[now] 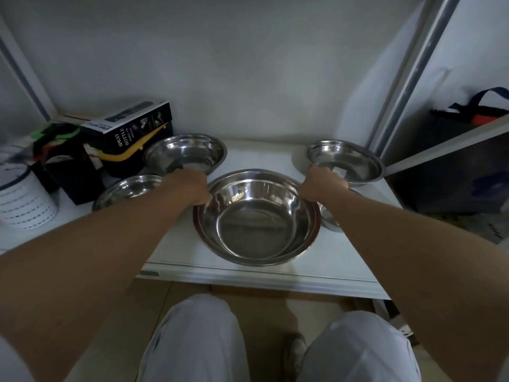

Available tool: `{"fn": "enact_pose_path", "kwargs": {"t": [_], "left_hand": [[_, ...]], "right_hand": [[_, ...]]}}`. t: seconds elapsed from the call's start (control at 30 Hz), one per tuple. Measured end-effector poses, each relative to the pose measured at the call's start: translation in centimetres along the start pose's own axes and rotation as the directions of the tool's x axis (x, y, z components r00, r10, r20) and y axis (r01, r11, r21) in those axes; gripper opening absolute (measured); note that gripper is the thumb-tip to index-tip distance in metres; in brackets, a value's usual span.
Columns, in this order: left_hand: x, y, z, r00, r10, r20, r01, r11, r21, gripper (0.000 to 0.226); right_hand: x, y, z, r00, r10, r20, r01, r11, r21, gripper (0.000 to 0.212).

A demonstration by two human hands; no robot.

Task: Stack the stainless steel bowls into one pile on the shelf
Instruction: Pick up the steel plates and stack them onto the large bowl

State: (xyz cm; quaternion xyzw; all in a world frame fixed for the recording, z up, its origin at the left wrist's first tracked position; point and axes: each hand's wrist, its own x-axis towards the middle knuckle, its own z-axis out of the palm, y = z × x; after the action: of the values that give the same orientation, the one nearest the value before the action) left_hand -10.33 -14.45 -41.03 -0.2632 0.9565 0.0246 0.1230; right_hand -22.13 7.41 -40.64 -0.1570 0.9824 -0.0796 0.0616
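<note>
Both hands grip the large bowl (257, 220) at the front middle of the shelf (176, 252) — left hand (192, 187) clamped on its left rim, right hand (321, 184) on its right; smaller bowls sit around it
</note>
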Motion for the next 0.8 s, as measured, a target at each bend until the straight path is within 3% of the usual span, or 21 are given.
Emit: {"fn": "enact_pose_path", "kwargs": {"t": [0.17, 0.3, 0.47, 0.63, 0.8], "left_hand": [[3.0, 1.7, 0.1, 0.954, 0.022, -0.298, -0.054, 0.993, -0.102, 0.035], [6.1, 4.9, -0.2, 0.922, 0.045, -0.385, -0.145, 0.961, -0.235, 0.031], [9.9, 2.4, 0.0, 0.955, -0.022, -0.295, -0.012, 0.993, -0.113, 0.034], [11.1, 0.8, 1.5, 0.968, 0.028, -0.249, -0.028, 1.0, 0.002, 0.03], [12.2, 1.7, 1.0, 0.931, 0.044, -0.363, -0.001, 0.993, 0.118, 0.029]], "right_hand": [[3.0, 0.1, -0.6, 0.988, 0.1, -0.121, -0.084, 0.988, 0.13, 0.037], [6.0, 2.0, -0.4, 0.974, 0.182, -0.133, -0.157, 0.972, 0.175, 0.042], [8.5, 3.8, 0.8, 0.989, 0.115, -0.098, -0.1, 0.984, 0.145, 0.043], [10.1, 3.2, 1.7, 0.99, 0.091, -0.104, -0.082, 0.992, 0.092, 0.044], [11.3, 3.1, 2.4, 0.984, 0.097, -0.147, -0.092, 0.995, 0.037, 0.038]]}}
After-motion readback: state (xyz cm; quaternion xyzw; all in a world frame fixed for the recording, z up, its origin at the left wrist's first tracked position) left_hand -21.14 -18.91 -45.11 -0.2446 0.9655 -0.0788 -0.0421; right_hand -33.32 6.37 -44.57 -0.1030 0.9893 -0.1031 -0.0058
